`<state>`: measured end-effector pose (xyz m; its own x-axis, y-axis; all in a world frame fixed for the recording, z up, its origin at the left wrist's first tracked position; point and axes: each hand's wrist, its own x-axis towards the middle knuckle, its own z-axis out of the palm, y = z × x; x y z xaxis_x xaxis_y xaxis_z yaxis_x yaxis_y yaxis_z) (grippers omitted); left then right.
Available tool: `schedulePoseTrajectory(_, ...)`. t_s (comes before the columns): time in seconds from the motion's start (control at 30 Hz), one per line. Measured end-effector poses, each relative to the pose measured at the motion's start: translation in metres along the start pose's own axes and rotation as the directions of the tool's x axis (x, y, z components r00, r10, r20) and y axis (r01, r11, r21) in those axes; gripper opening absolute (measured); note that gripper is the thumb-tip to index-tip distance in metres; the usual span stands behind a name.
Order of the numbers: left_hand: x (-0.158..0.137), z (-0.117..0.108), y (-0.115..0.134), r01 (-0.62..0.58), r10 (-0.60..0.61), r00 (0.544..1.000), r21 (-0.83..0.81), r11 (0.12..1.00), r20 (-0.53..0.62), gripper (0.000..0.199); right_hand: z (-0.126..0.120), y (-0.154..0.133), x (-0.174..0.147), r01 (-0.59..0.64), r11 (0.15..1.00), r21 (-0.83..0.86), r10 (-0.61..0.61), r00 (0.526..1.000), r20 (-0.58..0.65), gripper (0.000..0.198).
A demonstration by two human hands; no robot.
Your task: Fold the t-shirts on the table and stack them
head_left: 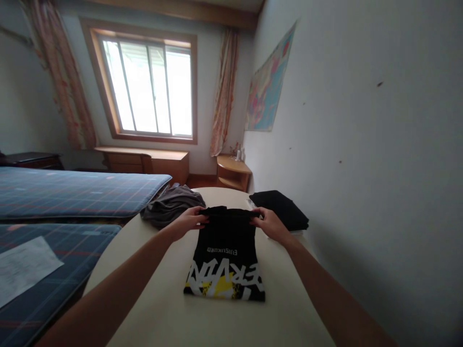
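A black T-shirt (226, 236) with white lettering and a yellow print lies folded into a narrow panel on the round cream table (155, 289). Its near end rests on the tabletop, and its far edge is lifted a little. My left hand (186, 222) pinches the far left corner of the cloth. At the far right corner, my right hand (269, 223) grips the same edge. The fingertips of both hands are partly hidden by the fabric.
A crumpled dark grey garment (173, 205) lies at the table's far left. Folded black cloth (280, 209) sits at the far right, near the white wall (361, 193). Plaid mattresses (72, 193) stand to the left, one with a white paper (27, 265) on it.
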<state>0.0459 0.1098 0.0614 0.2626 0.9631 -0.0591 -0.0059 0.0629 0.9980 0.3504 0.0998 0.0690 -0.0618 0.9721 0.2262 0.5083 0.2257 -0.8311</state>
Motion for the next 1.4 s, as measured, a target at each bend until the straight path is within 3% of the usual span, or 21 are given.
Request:
schedulePoseTrajectory(0.2, -0.040, -0.006, -0.012, 0.018, -0.019, 0.991, 0.005, 1.000, 0.134, 0.045, -0.003, -0.019, -0.054, 0.031, 0.990, -0.140, -0.031, 1.000, -0.001, 0.017)
schedulePoseTrajectory(0.4, -0.074, -0.013, -0.025, -0.114, 0.051, 0.948, 0.186, 0.976, 0.314, 0.044, 0.004, -0.026, -0.106, 0.099, 0.990, -0.101, -0.092, 0.993, 0.078, 0.014)
schedulePoseTrajectory(0.57, -0.097, -0.011, -0.043, -0.283, 0.086, 0.908, 0.451, 0.847, 0.410, 0.027, 0.017, -0.019, -0.142, 0.168, 0.961, -0.218, -0.140, 0.981, 0.137, 0.017)
schedulePoseTrajectory(0.67, -0.106, -0.007, -0.055, -0.378, 0.148, 0.903, 0.583, 0.719, 0.403, 0.030, 0.025, -0.008, -0.156, 0.211, 0.940, -0.269, -0.159, 0.966, 0.202, 0.023)
schedulePoseTrajectory(0.83, -0.112, -0.002, -0.069, -0.412, 0.165, 0.902, 0.684, 0.601, 0.399, 0.033, 0.034, 0.017, -0.166, 0.269, 0.905, -0.330, -0.186, 0.947, 0.261, 0.031)
schedulePoseTrajectory(1.0, -0.111, -0.001, -0.074, -0.437, 0.207, 0.895, 0.693, 0.573, 0.394, 0.035, 0.038, 0.027, -0.165, 0.350, 0.868, -0.351, -0.287, 0.932, 0.221, 0.036)
schedulePoseTrajectory(1.1, -0.108, -0.003, -0.072, -0.478, 0.262, 0.877, 0.668, 0.571, 0.404, 0.053, 0.039, 0.027, -0.161, 0.372, 0.846, -0.383, -0.321, 0.928, 0.191, 0.034)
schedulePoseTrajectory(1.17, -0.105, -0.007, -0.071, -0.522, 0.275, 0.849, 0.637, 0.567, 0.451, 0.073, 0.038, 0.025, -0.159, 0.378, 0.831, -0.409, -0.313, 0.925, 0.217, 0.032)
schedulePoseTrajectory(1.23, -0.099, -0.014, -0.073, -0.544, 0.277, 0.832, 0.613, 0.573, 0.480, 0.082, 0.034, 0.023, -0.158, 0.383, 0.825, -0.414, -0.295, 0.919, 0.263, 0.031)
schedulePoseTrajectory(1.3, -0.091, -0.024, -0.077, -0.524, 0.286, 0.847, 0.614, 0.590, 0.448, 0.077, 0.028, 0.020, -0.156, 0.398, 0.831, -0.389, -0.289, 0.906, 0.309, 0.033)
schedulePoseTrajectory(1.4, -0.074, -0.038, -0.087, -0.429, 0.292, 0.903, 0.658, 0.619, 0.314, 0.066, 0.014, 0.022, -0.149, 0.435, 0.839, -0.328, -0.312, 0.877, 0.366, 0.049)
